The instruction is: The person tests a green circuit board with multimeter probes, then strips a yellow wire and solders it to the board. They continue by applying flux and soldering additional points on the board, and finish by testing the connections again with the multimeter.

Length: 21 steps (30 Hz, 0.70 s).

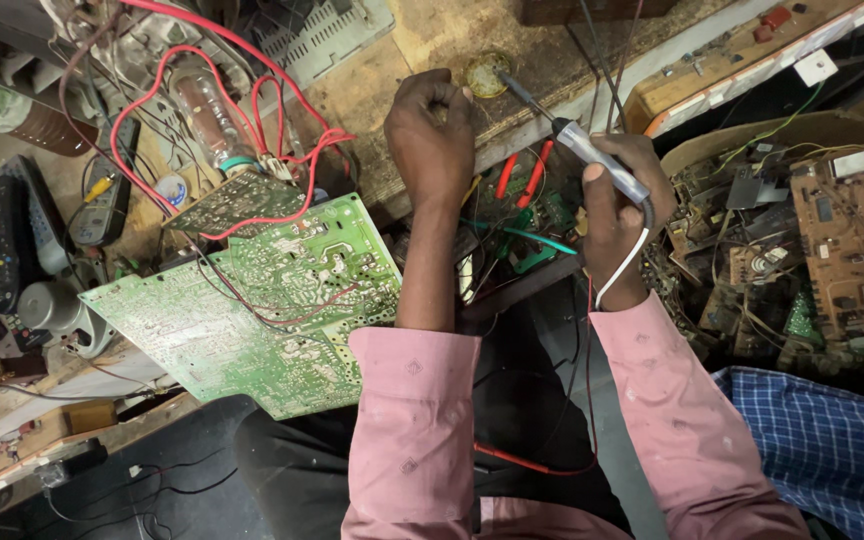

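A person's right hand (620, 200) grips a soldering iron (592, 155), its tip at a small round tin (488, 75) on the counter (432, 40); the left hand (430, 130), fingers pinched closed, hovers beside the tin, whose contents cannot be made out.

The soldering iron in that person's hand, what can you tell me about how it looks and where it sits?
The soldering iron is a slim pen-shaped tool with a grey, plastic-looking handle and a thin dark metal tip. It lies slanted, tip pointing up-left toward a small round yellowish tin on the wooden bench. The right hand grips the handle. A white cord leaves the handle's rear end and curves down past the wrist.
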Each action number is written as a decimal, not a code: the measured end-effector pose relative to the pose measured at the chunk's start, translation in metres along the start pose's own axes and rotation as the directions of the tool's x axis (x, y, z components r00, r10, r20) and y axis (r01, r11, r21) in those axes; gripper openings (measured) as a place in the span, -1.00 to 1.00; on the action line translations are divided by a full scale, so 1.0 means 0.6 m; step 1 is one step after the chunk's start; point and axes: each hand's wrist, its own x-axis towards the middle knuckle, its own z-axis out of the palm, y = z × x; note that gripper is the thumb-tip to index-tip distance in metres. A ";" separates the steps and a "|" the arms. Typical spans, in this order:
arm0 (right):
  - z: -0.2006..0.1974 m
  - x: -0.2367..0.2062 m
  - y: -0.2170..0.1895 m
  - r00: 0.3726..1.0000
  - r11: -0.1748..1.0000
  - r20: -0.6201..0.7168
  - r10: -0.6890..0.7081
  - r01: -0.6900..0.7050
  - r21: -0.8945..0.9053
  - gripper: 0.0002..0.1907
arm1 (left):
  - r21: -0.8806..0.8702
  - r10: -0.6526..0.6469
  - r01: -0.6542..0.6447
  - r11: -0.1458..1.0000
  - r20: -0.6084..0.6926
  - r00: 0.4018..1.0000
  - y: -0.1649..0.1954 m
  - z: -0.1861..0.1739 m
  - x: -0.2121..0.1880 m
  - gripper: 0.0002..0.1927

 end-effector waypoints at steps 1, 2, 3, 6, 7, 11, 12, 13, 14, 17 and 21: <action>0.000 0.000 0.001 1.000 1.000 0.003 -0.010 0.010 -0.001 -0.71 | -0.010 -0.008 0.008 1.000 0.004 1.000 -0.001 0.000 0.000 -0.86; 0.000 0.000 0.001 1.000 1.000 0.005 -0.021 0.021 -0.003 -0.72 | -0.020 -0.017 0.017 1.000 0.008 1.000 -0.001 0.000 0.000 -0.86; -0.001 0.000 0.002 1.000 1.000 0.006 -0.020 0.020 0.004 -0.73 | -0.019 -0.007 0.008 1.000 0.002 1.000 -0.001 0.001 0.000 -0.87; -0.001 -0.001 0.003 1.000 0.999 0.008 -0.014 0.013 0.032 -0.76 | -0.023 0.000 -0.001 1.000 -0.009 1.000 -0.002 0.003 0.000 -0.87; 0.000 -0.001 0.003 1.000 0.999 0.009 -0.007 0.007 0.045 -0.76 | -0.026 -0.011 0.011 1.000 -0.006 1.000 -0.002 0.003 0.000 -0.87; 0.000 -0.001 0.004 1.000 0.998 0.015 -0.007 0.006 0.061 -0.77 | -0.054 0.000 0.000 0.999 0.000 1.000 -0.003 0.003 -0.001 -0.90; 0.000 0.000 0.004 1.000 0.998 0.019 -0.018 0.017 0.056 -0.77 | -0.048 0.000 0.000 0.999 0.000 1.000 -0.003 0.003 0.000 -0.90; 0.000 0.000 0.004 0.999 0.998 0.022 -0.028 0.027 0.050 -0.77 | -0.042 -0.001 0.001 0.999 0.001 1.000 -0.003 0.003 -0.001 -0.89; 0.000 0.001 0.004 0.999 0.998 0.025 -0.040 0.039 0.044 -0.76 | -0.036 -0.001 0.001 0.999 0.001 1.000 -0.003 0.002 0.000 -0.89; 0.000 0.003 0.003 0.998 0.998 0.038 -0.058 0.057 0.026 -0.77 | -0.027 0.023 -0.023 0.999 -0.011 1.000 -0.003 0.001 -0.001 -0.87; 0.000 0.003 0.003 0.998 0.997 0.035 -0.061 0.060 0.044 -0.77 | -0.026 0.000 0.000 1.000 0.002 1.000 -0.003 0.002 -0.001 -0.87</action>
